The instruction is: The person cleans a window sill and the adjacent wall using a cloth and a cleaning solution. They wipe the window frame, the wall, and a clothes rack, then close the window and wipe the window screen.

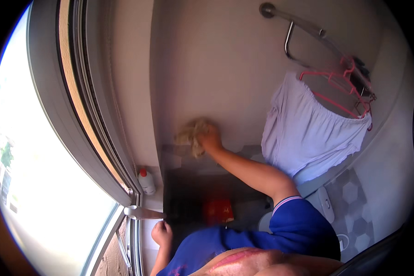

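Note:
My right hand (pixel 210 138) grips a crumpled beige cloth (pixel 193 136) against the smooth wall (pixel 207 76), its lower edge near the top of dark tiles. Both hand and cloth look slightly blurred. Down at the window ledge, my left hand (pixel 162 233) is curled, just below a window handle (pixel 141 213); whether its fingers hold anything cannot be seen. A white bottle with a red cap (pixel 147 183) stands on the ledge above that handle.
An open window (pixel 103 238) with a metal frame fills the left. Light purple shorts (pixel 296 131) hang from a pink hanger (pixel 331 74) on a wall-mounted metal rail (pixel 289 15) at right. A red box-like thing (pixel 219 211) lies low in shadow; a white toilet (pixel 322 203) is at lower right.

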The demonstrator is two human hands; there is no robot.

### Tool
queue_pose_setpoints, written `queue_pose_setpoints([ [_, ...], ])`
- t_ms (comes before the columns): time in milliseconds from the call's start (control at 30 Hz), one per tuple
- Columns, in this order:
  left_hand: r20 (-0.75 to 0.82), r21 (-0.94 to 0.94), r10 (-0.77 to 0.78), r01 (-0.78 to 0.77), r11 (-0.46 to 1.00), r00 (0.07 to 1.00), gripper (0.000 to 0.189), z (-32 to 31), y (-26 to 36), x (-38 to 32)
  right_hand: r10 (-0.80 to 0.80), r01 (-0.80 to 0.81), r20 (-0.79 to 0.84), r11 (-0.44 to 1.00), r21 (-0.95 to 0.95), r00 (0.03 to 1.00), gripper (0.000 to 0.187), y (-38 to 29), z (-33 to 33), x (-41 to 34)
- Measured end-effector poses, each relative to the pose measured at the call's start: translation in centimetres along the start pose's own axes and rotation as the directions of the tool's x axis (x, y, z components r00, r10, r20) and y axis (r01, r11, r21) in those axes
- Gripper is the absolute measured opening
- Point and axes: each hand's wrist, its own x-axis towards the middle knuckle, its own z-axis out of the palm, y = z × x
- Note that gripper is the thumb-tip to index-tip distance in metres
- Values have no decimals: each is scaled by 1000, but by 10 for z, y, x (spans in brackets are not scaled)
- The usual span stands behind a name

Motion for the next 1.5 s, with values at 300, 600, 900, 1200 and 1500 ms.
queue_pose_setpoints([
  [300, 83, 9, -13, 13, 1000, 996, 8, -10, 5, 4, -748, 374, -520, 659, -653, 412, 61, -179, -93, 126],
  [600, 93, -13, -2, 3, 1000, 996, 8, -8, 8, 2, -779, 310, -246, 486, -817, 576, 62, -190, -63, 166],
  [900, 174, 1, 8, -8, 1000, 985, 7, -9, 7, 0, -801, 230, -583, 598, -768, 139, 46, -224, -135, 217],
  [1200, 140, 21, 83, -87, 996, 987, 7, -11, -4, 6, -879, 752, 44, 380, -539, 475, 38, -151, -18, 124],
  [1500, 215, -350, 149, -67, 934, 965, 8, -16, 9, -3, -384, 380, -13, 907, 178, 923, 50, -120, -9, -33],
])
